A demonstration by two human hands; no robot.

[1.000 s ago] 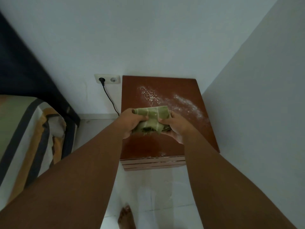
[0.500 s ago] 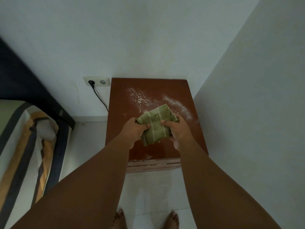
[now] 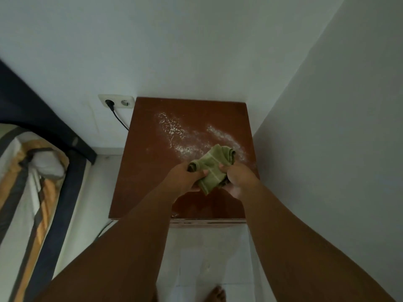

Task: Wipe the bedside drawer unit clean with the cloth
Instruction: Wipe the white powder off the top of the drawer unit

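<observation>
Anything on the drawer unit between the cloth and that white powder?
Nothing visible. The left hand and right hand hold the green cloth at the white powder; the drawer unit top bears nothing else.

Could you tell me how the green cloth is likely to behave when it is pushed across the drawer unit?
Probably floppy: the cloth bunches and folds between the left hand and right hand. Likely light: it looks thin and small beside the hands. Pushed loose, it may crumple rather than sweep the white powder.
</observation>
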